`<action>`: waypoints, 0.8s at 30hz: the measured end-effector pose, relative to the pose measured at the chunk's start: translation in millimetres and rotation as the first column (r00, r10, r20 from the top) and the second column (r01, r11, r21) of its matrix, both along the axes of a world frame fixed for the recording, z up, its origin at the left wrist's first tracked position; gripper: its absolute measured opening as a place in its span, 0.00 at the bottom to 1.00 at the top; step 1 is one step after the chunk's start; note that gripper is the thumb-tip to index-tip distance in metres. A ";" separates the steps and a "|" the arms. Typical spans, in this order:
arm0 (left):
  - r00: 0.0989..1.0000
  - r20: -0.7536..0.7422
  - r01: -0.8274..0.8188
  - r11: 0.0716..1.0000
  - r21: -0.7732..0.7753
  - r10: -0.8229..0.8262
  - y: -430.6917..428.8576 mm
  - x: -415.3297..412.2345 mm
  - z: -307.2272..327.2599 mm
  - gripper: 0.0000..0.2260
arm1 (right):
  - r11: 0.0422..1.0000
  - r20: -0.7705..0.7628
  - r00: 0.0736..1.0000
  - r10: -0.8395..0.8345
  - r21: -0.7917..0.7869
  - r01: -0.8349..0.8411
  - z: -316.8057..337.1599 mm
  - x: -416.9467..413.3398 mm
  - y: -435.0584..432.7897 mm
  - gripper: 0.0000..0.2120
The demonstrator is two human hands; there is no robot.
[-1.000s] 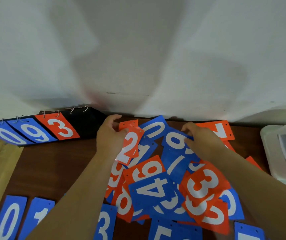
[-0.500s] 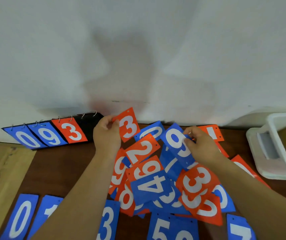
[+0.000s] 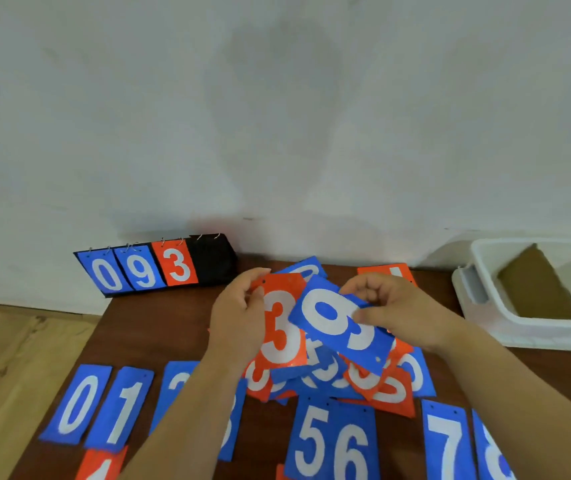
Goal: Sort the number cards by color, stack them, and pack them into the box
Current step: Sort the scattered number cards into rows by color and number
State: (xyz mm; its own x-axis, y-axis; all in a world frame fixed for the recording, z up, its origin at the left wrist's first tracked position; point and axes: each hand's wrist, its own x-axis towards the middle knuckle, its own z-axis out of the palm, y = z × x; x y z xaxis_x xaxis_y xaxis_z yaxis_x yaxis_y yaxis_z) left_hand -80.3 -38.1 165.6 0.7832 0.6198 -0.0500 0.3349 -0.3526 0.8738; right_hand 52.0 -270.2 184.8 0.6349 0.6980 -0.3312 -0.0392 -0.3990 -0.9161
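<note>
My left hand (image 3: pixel 239 320) holds a red card with a white 3 (image 3: pixel 281 327) upright above the pile. A blue card with a white 9 (image 3: pixel 337 323) is pinched in my right hand (image 3: pixel 395 313), and it overlaps the red card's right edge. Under both lies a mixed pile of red and blue number cards (image 3: pixel 356 379). Blue cards lie in a row along the near edge: 0 (image 3: pixel 76 403), 1 (image 3: pixel 123 407), 5 and 6 (image 3: pixel 332 441), 7 (image 3: pixel 448 441). The white box (image 3: pixel 505 320) stands at the right with a brown sheet inside.
A black flip scoreboard (image 3: pixel 211 261) showing 0, 9, 3 leans against the white wall at the back left. The dark brown table (image 3: pixel 159 330) ends at the left, with wood floor (image 3: pixel 7 368) beyond. A red card corner (image 3: pixel 100 465) sticks up at the bottom edge.
Both hands have risen off the pile and come together. The red 3 went from being lifted to upright, and the blue 9 was picked up and brought against it. The view tilted downward.
</note>
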 end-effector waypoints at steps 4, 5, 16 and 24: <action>0.998 0.003 0.058 0.993 -0.104 -0.058 -27.4 -20.7 11.7 0.14 | 0.970 0.178 0.960 0.217 -0.153 -0.191 19.5 -27.0 -3.5 0.16; 0.996 0.006 0.085 0.986 -0.141 -0.085 -33.4 -25.7 13.2 0.14 | 0.963 0.217 0.947 0.236 -0.182 -0.198 20.8 -32.5 -2.5 0.16; 0.975 -0.046 0.207 0.960 -0.188 -0.219 -46.5 -80.2 25.4 0.22 | 1.000 0.059 0.998 0.018 -0.016 -0.017 28.8 -85.8 2.7 0.06; 0.995 -0.050 -0.091 0.978 -0.190 0.083 -26.8 -114.4 -8.2 0.17 | 0.906 -0.023 0.906 -0.423 0.015 0.424 8.1 -93.3 9.8 0.06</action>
State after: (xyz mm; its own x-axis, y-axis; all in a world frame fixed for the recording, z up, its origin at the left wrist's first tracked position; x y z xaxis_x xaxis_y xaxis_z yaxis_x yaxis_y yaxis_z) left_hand -194.7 -64.9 157.4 0.7217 0.6608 -0.2061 0.3942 -0.1477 0.9071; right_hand -41.3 -260.4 193.0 0.8660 0.3708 -0.3355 -0.2180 -0.3238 -0.9207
